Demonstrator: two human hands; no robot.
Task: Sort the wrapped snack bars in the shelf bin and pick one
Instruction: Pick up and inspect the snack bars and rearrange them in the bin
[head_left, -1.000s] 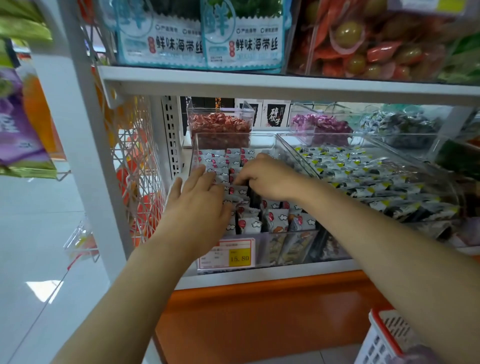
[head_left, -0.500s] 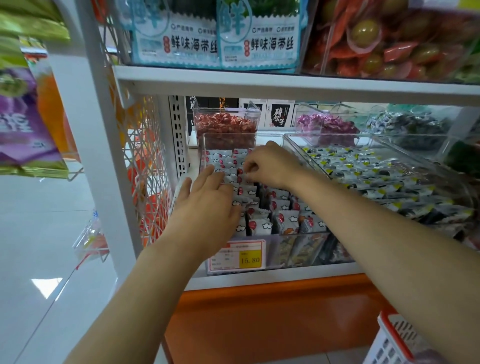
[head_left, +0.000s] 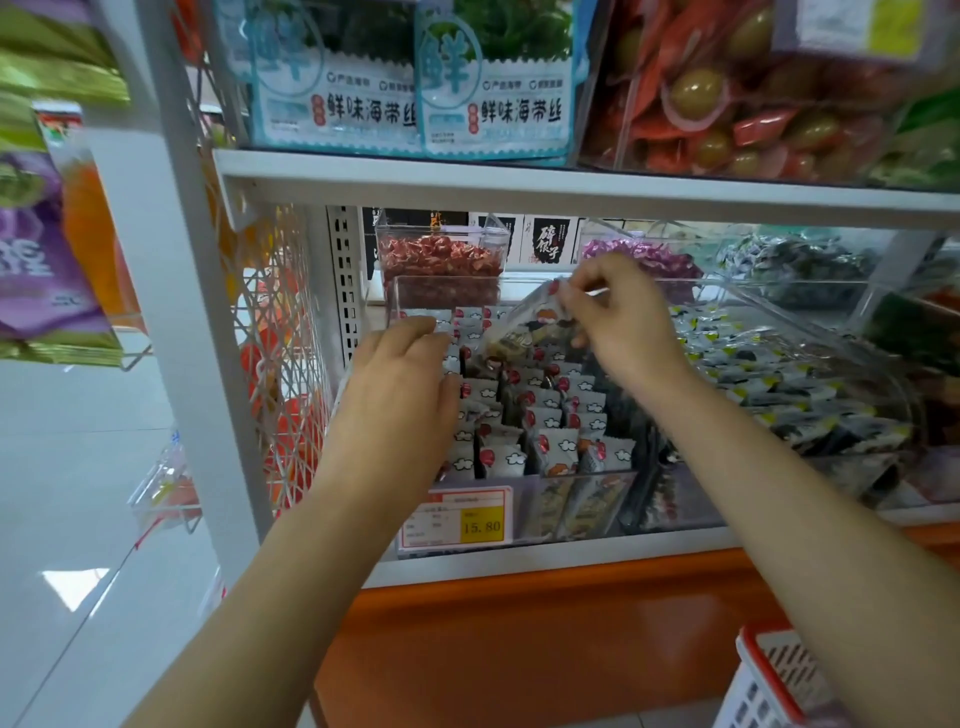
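A clear plastic shelf bin (head_left: 608, 483) holds several upright wrapped snack bars (head_left: 550, 421), white wrappers with red dots and cloud marks. My right hand (head_left: 618, 322) pinches one wrapped snack bar (head_left: 524, 325) by its top edge and holds it tilted above the rows at the back of the bin. My left hand (head_left: 400, 395) rests flat, fingers straight, on the bars along the bin's left side, hiding those beneath it.
A yellow price tag (head_left: 460, 519) sits on the bin front. A second clear bin (head_left: 779, 384) of dark wrapped snacks stands to the right. Red candy bin (head_left: 441, 260) and purple candy bin (head_left: 644, 254) stand behind. Upper shelf edge (head_left: 519, 182) overhangs. A red-rimmed basket (head_left: 769, 680) lies lower right.
My right hand has risen toward the back of the bin, lifting one snack bar out of the rows. My left hand stays flat on the left rows.
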